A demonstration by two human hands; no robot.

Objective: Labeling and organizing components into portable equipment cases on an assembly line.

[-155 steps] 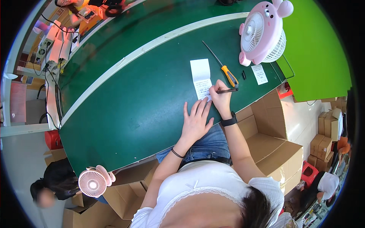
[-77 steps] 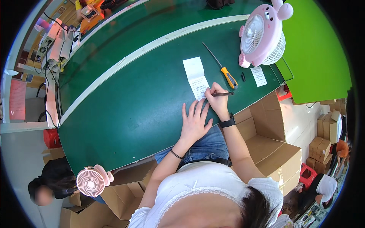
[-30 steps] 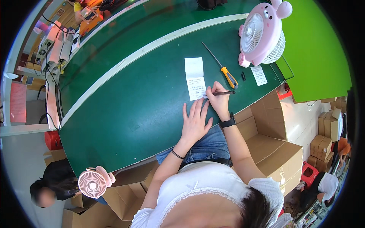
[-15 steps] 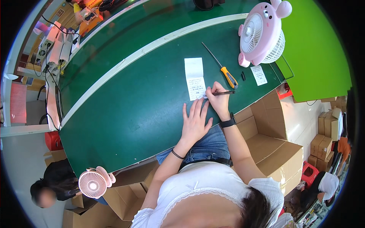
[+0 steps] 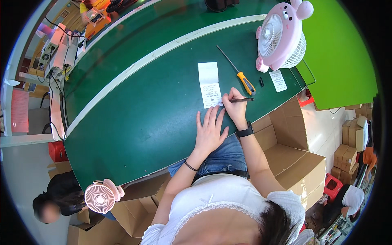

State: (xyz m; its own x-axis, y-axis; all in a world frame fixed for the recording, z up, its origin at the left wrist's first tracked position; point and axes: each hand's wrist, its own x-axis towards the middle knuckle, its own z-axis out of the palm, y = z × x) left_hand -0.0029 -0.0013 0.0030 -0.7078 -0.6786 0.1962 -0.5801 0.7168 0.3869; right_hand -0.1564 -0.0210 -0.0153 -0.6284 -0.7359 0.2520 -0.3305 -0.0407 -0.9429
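Observation:
My right hand (image 5: 234,108) is closed around a dark pen (image 5: 244,99), its tip at the lower right of a white paper slip (image 5: 210,83) with printed and handwritten lines. Fingers spread, my left hand (image 5: 210,128) lies flat on the green table, its fingertips at the slip's bottom edge. Just beyond the right hand is a screwdriver (image 5: 246,83) with an orange and black handle. Beside it lies a small black pen cap (image 5: 261,81). Another written slip (image 5: 278,81) is farther right, below a pink and white animal-shaped fan (image 5: 281,36).
A small pink clip fan (image 5: 101,197) sits at the table's near left corner. A white strip (image 5: 163,53) crosses the green table (image 5: 134,122). Open cardboard boxes (image 5: 292,159) stand by my right side and below the table. Two people are nearby, at lower left and lower right.
My right hand and the pen have shifted very slightly to the right along the slip. The left hand stays in place.

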